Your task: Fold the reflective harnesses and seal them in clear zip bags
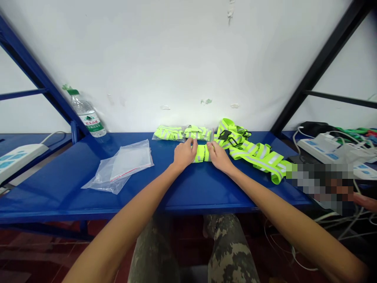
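Note:
A folded bundle of neon-yellow reflective straps (202, 153) with silver bands lies on the blue table (188, 192). My left hand (184, 152) is closed on its left end, and my right hand (218, 155) grips its right end with the thumb on top. Just behind it, two packed bags of the same straps, a left bag (168, 133) and a right bag (198, 133), sit against the wall. To the right of my hands spreads a loose pile of reflective straps (259, 155) with a black buckle (225, 135).
Clear zip bags (129, 161) lie to the left, near a water bottle (92, 118) against the wall. White power strips, a left one (20, 157) and a right one (326, 151), flank the table. At the right edge another person's finger (365, 201) shows beside a blurred-out patch.

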The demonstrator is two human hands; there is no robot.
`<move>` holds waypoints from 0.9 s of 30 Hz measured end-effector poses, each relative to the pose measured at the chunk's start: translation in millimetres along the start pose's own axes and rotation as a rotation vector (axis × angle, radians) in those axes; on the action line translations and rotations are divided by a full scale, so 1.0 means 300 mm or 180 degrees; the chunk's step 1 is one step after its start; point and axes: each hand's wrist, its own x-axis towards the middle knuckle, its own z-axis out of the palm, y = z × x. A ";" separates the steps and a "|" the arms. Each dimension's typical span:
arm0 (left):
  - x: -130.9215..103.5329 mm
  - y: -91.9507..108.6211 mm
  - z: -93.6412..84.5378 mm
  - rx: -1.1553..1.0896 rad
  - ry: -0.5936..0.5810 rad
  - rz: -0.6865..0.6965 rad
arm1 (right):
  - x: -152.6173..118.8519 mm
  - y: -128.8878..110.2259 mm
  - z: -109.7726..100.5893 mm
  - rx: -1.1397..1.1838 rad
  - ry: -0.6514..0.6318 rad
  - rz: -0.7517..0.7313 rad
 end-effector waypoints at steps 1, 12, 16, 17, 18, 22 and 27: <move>0.003 -0.001 0.003 -0.0040 -0.0017 -0.0029 | 0.001 0.003 0.004 0.0034 0.0036 0.0049; 0.035 -0.010 0.032 -0.0541 0.0031 -0.0122 | 0.049 0.016 0.029 0.0365 0.0323 0.0154; 0.052 -0.011 0.043 -0.0574 -0.0034 -0.0267 | 0.055 0.021 0.037 0.0375 0.0255 0.0138; 0.056 -0.011 0.045 -0.0565 -0.0059 -0.0299 | 0.054 0.024 0.039 0.0315 0.0197 0.0090; 0.059 -0.011 0.046 -0.0556 -0.0084 -0.0326 | 0.051 0.027 0.041 0.0232 0.0123 0.0023; 0.071 -0.014 0.050 -0.0585 -0.0145 -0.0330 | 0.028 0.031 0.039 -0.0290 -0.0073 -0.0283; 0.069 -0.022 0.057 -0.0686 -0.0034 -0.0393 | -0.001 0.028 0.010 -0.0508 -0.0359 -0.0662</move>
